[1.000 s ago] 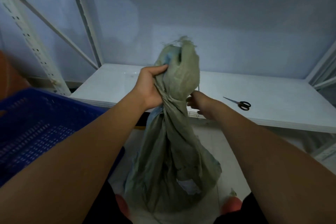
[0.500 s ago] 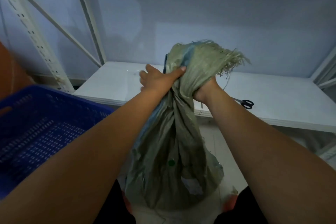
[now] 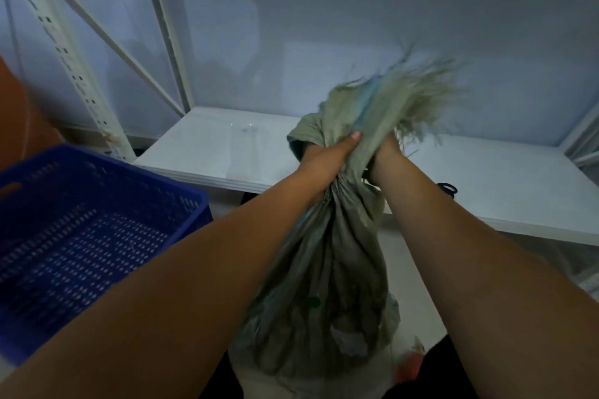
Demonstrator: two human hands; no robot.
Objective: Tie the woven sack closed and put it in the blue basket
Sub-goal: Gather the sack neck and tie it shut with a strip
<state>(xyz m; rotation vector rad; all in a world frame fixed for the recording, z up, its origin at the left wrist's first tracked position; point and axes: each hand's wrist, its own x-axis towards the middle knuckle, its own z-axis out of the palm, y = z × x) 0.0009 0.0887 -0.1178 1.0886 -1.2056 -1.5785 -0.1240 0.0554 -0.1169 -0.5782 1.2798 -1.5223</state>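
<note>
A grey-green woven sack (image 3: 327, 285) stands on the floor between my legs, its neck bunched and twisted. My left hand (image 3: 327, 160) is shut around the neck from the left. My right hand (image 3: 384, 152) grips the same neck from the right, mostly hidden behind the fabric. Above both hands the frayed mouth of the sack, with a blue stripe, fans out to the upper right and is blurred. The blue basket (image 3: 81, 236) sits at the left, a perforated plastic crate with nothing in it.
A white shelf board (image 3: 227, 146) runs across behind the sack, with black scissors (image 3: 449, 188) partly hidden by my right forearm. White perforated rack uprights (image 3: 74, 68) rise at the left. An orange object (image 3: 19, 120) shows at the left edge.
Both hands have closed tighter on the sack's neck and shifted right. The frayed mouth has swung from upright over to the upper right.
</note>
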